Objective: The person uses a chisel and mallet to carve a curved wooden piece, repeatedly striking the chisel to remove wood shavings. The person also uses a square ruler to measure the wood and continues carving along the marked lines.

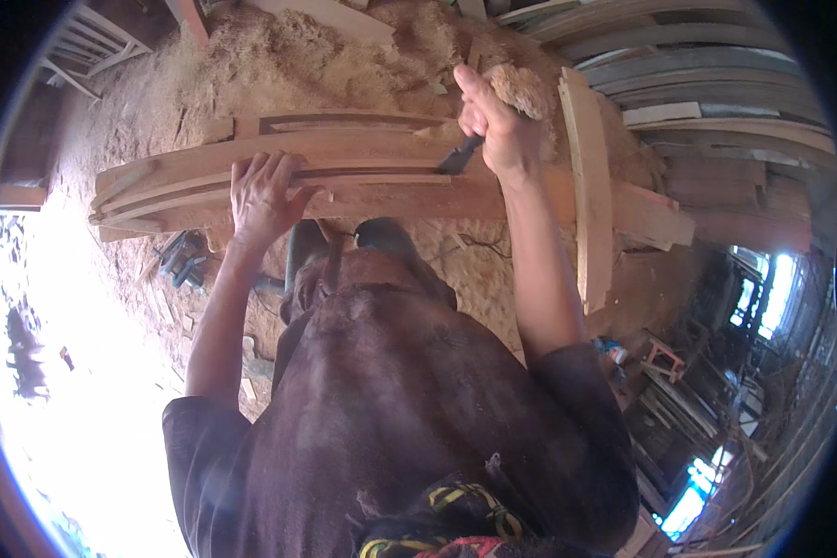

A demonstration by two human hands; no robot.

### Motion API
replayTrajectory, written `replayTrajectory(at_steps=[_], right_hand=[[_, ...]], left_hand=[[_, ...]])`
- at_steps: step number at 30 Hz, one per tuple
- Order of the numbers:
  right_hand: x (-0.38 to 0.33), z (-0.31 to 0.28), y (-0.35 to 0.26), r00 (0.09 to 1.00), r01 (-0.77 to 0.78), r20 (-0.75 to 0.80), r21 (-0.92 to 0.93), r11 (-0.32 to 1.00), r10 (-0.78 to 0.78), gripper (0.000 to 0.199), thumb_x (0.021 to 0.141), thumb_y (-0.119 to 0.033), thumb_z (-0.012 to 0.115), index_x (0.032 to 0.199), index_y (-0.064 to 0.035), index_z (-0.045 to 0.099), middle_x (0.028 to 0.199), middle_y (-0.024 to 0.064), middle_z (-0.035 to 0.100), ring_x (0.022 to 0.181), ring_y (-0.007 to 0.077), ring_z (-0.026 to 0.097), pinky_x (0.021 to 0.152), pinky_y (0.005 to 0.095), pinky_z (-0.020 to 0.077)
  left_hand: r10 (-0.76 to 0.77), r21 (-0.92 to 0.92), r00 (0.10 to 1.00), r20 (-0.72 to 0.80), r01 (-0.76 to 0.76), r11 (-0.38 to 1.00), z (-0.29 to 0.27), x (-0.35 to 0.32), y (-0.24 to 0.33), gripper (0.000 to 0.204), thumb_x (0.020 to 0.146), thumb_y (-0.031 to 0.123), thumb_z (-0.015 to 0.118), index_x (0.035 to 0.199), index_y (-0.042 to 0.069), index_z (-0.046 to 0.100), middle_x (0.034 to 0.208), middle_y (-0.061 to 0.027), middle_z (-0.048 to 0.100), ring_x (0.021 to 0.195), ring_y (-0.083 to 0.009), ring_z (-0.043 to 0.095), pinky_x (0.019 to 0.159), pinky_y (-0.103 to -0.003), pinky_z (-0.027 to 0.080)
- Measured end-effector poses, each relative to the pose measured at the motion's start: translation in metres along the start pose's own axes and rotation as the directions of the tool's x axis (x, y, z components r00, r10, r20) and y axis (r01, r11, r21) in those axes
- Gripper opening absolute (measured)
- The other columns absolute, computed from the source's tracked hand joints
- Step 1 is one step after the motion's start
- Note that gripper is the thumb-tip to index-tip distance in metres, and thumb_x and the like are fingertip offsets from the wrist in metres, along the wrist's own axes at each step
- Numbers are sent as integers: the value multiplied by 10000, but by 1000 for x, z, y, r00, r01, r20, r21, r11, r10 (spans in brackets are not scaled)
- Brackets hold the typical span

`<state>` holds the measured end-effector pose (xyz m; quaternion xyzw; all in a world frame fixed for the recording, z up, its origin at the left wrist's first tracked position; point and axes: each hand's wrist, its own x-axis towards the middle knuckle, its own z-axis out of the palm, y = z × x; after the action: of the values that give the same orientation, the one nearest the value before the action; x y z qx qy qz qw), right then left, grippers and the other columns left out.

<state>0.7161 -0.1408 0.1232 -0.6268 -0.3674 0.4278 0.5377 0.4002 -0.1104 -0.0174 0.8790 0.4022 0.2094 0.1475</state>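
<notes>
Steadying the timber point(372, 147), seemingly, the left hand point(266, 197) lies spread; the right grip point(500, 130) wraps round a dark tool point(458, 156).

A dark brown shirt point(391, 391), mottled with paler, dusty-looking patches, covers the torso. Its 2 short sleeves point(200, 442) (darker, nearly black) end around the elbows. A band point(482, 500) patterned yellow, black and red curves below. The left grip point(266, 197), right grip point(504, 135) and 2 forearms point(221, 312) are bare.
</notes>
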Motion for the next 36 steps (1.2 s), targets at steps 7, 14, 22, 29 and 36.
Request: replayTrajectory(at_steps=[7,14,22,29,36], right_hand=[[-17,-18,-27,951,262,-180,31,964,-253,356,970,-308,854,795,-105,618,601,-29,542,520,109,512,532,323,477],[-43,-58,-30,861,366,-451,228,902,-235,201,995,-164,816,923,-42,673,827,38,615,720,139,578,689,379,547],[-55,-48,-1,756,417,-613,185,890,-227,271,1019,-181,796,878,-78,589,694,7,533,580,135,507,598,369,521],[-48,-69,31,735,394,-674,330,858,-78,382,1025,-265,791,805,-144,503,667,-56,437,562,84,400,589,314,414],[-54,-127,102,644,400,-719,607,687,260,437,1007,-379,806,769,-205,483,664,-90,387,578,82,387,634,311,391]], left_hand=[[-16,-23,1000,-2,16,1000,-4,3,7,443,782,320,900,1140,140,710,1037,-25,731,1035,-269,671,940,-446,434],[-1,27,1000,11,1,1000,-4,0,3,482,792,373,909,1174,152,714,1117,-30,743,1102,-284,678,985,-453,453],[-4,85,998,68,-1,996,-6,0,-1,489,755,336,929,1157,154,717,1104,-22,729,1114,-264,672,1007,-446,450],[-23,130,994,105,9,991,-7,-2,-2,498,744,309,928,1164,149,716,1119,-24,733,1107,-270,677,1004,-441,448],[-17,121,996,83,7,993,-8,1,3,510,721,272,936,1162,153,710,1081,-15,731,1085,-266,680,996,-440,448]])
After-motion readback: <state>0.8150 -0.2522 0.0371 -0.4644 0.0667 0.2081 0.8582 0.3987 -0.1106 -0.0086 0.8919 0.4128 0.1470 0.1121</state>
